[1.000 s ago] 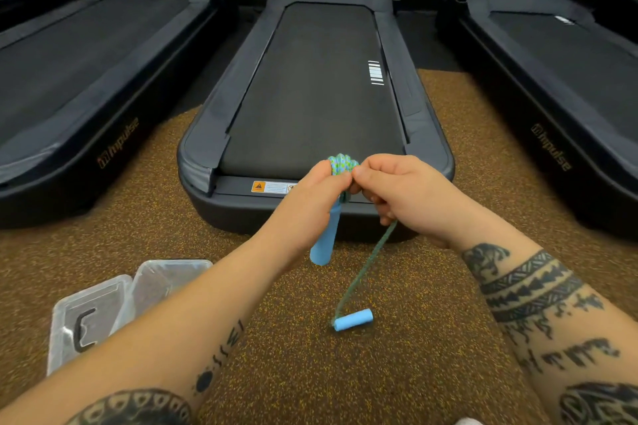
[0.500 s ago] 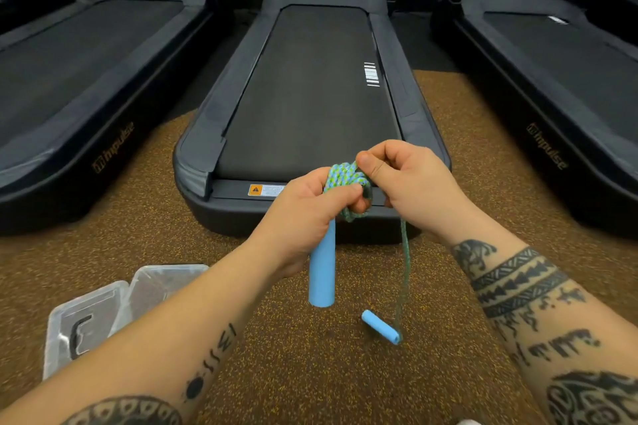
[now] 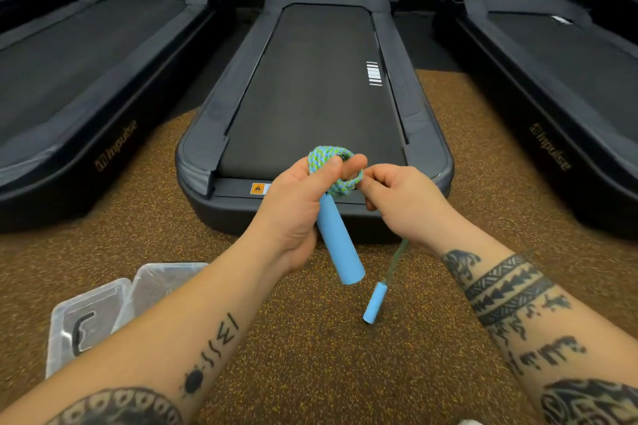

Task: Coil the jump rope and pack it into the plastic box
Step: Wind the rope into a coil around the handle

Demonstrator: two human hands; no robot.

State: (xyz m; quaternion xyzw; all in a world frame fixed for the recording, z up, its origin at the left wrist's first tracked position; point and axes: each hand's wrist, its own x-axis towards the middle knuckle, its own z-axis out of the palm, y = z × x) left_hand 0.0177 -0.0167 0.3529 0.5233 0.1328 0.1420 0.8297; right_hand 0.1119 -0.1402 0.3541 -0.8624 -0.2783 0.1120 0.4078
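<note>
Gripping one blue handle [image 3: 340, 245] w/ coiled jump rope [image 3: 333, 169], left hand [image 3: 300, 214] is clenched. Right hand [image 3: 402, 203] pinches the rope tail; second handle [image 3: 374, 302] dangles above the floor [image 3: 328, 355]. Plastic box [image 3: 93, 310] lies open on the floor, lower left, apart from the hands.
</note>
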